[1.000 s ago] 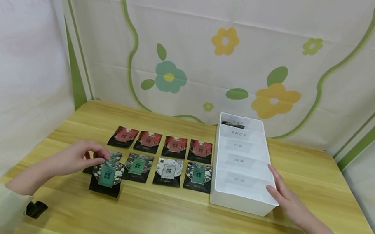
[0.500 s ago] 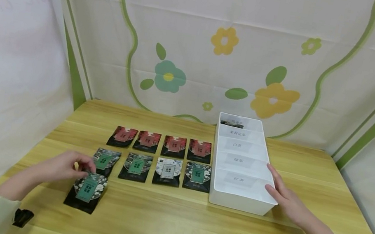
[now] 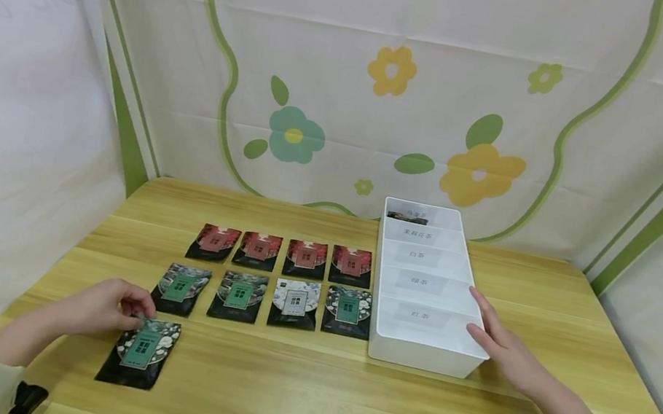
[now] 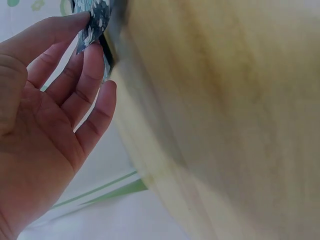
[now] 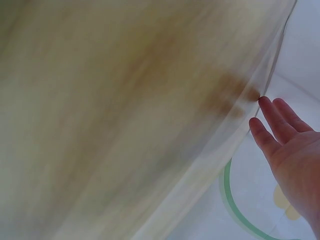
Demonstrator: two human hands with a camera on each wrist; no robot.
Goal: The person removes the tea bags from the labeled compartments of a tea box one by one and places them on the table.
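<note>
In the head view my left hand pinches the top edge of a black tea sachet with white flowers and a green label, at the table's left front. The left wrist view shows thumb and fingers meeting on the patterned sachet. With straight fingers, my right hand touches the right side of a white divided box. Several red-and-black tea sachets form the back row. Before them lie two green-labelled landscape sachets, a white sachet and another flowered sachet.
Labels mark the box's compartments, and a dark packet lies in the farthest one. The wooden table ends at a flowered cloth backdrop. White cloth also hangs at both sides.
My left hand has drawn the flowered sachet left and toward the front, uncovering the landscape sachet behind it. My right hand has stayed at the box.
</note>
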